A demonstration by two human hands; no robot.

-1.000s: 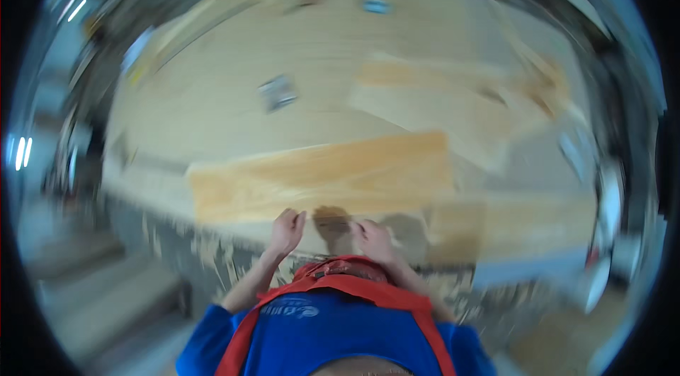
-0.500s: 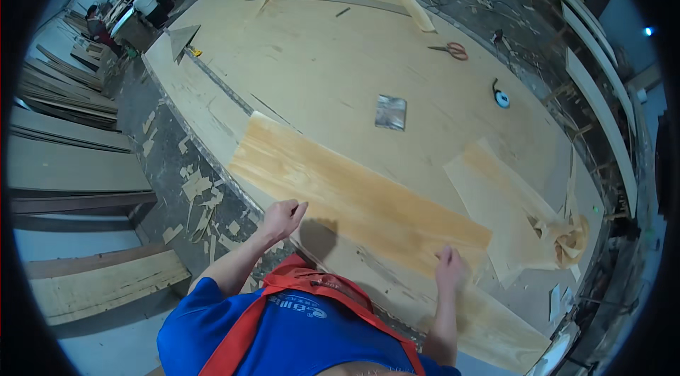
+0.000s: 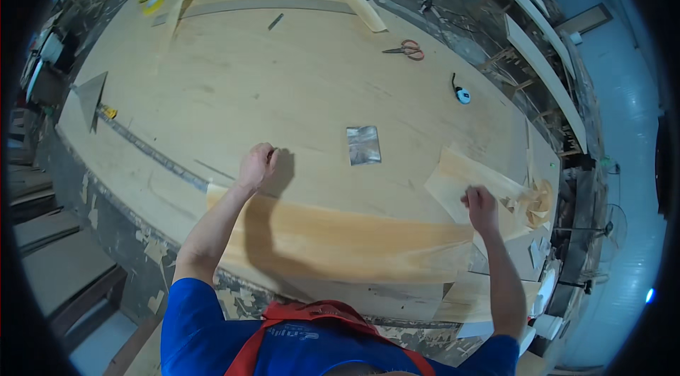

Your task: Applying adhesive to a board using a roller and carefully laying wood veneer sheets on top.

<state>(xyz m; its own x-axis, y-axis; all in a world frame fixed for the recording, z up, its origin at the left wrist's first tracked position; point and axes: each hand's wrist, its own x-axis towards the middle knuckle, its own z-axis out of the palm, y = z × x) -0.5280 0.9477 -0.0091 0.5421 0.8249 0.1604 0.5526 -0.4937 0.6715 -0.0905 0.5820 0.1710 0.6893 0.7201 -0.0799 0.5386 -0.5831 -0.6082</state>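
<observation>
A long strip of pale orange wood veneer (image 3: 354, 238) lies across the near part of a large board-topped table (image 3: 283, 92). My left hand (image 3: 259, 167) is raised just beyond the strip's far left edge, fingers curled closed, its shadow falling on the board. Past the strip's right end, my right hand (image 3: 482, 207) is also closed, over a second, crumpled veneer sheet (image 3: 453, 170). Whether either hand pinches anything thin is hidden. A silvery rectangular sheet (image 3: 364, 146) rests on the board between and beyond my hands.
Red-handled scissors (image 3: 411, 50) and a tape measure (image 3: 462, 95) lie at the far right. Yellow tape (image 3: 151, 3), a curved veneer strip (image 3: 368, 14) and a triangular plate (image 3: 91, 97) lie farther left. Another veneer piece (image 3: 482, 298) is near right. Scraps litter the floor.
Both hands have moved away from my body, the right one also slightly rightward. The veneer strip now lies more level across the view, which has turned rightward.
</observation>
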